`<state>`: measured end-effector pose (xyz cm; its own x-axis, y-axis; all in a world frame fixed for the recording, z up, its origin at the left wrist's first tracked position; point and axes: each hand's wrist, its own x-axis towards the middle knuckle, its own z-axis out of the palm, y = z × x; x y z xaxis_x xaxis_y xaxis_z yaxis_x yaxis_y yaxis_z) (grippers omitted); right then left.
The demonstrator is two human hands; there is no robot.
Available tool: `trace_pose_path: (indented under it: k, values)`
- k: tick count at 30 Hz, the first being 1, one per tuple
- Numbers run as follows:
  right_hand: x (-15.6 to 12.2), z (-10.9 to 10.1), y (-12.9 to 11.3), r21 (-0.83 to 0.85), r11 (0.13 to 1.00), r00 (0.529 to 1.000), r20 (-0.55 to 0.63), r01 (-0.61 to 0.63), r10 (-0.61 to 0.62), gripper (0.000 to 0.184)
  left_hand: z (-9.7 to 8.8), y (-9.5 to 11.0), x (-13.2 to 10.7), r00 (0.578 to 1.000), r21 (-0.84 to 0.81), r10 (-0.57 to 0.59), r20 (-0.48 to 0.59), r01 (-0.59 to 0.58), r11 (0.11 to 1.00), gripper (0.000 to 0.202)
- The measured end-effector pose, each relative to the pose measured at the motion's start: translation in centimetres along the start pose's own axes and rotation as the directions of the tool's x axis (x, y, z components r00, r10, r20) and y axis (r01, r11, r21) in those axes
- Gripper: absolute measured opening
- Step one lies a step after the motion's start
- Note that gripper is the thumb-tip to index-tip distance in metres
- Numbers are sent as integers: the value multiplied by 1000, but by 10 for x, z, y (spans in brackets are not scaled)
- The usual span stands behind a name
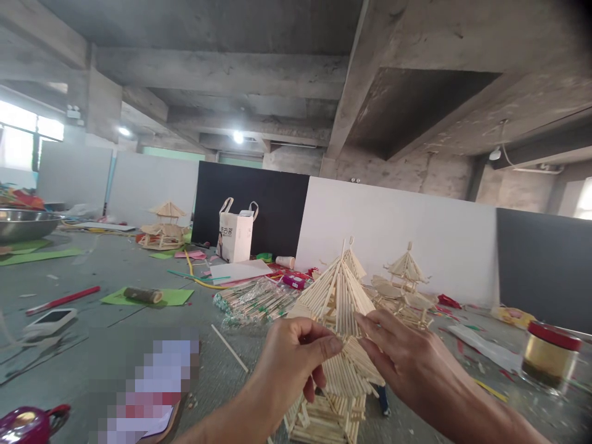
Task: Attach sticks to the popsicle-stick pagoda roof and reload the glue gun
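Observation:
A pagoda model (337, 296) built of thin wooden sticks stands on the grey table (115, 271) right in front of me. My left hand (289, 361) pinches the edge of its upper roof between thumb and fingers. My right hand (398, 357) touches the same roof from the right, fingers stretched along the lower roof layer. The model's base (319, 422) shows below my hands.
A second stick pagoda (404, 290) stands just behind, a third (164, 227) far back left. Bagged sticks (252, 301), a loose stick (230, 348), a white carrier bag (235, 233), a red-lidded jar (550, 356), a metal bowl (23, 223), green paper (152, 297) and a phone (49, 320) lie around.

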<state>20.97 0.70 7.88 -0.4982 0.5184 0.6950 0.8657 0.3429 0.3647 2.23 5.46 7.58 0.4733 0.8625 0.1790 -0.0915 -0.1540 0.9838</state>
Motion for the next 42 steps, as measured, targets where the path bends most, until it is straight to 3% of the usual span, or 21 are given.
trace_pose_path:
  k: [11,17,24,35,42]
  values:
    - [1,-1,-2,24,999,999,7,-43,42,27,0,0,-2,999,42,37,-7,-36,998,23]
    - [-2,-2,1,127,983,991,-19,-133,136,23,-3,-4,-1,990,186,139,-31,-131,974,23]
    - [1,0,-1,95,991,995,9,-99,98,31,-1,-3,-5,976,320,215,-31,-194,928,22]
    - [1,-1,1,0,999,998,-35,-49,49,35,-2,-2,-3,978,321,206,-15,-190,928,23]
    - [1,-1,-2,44,994,994,46,-96,94,35,-3,-3,-4,979,331,206,-2,-194,924,25]
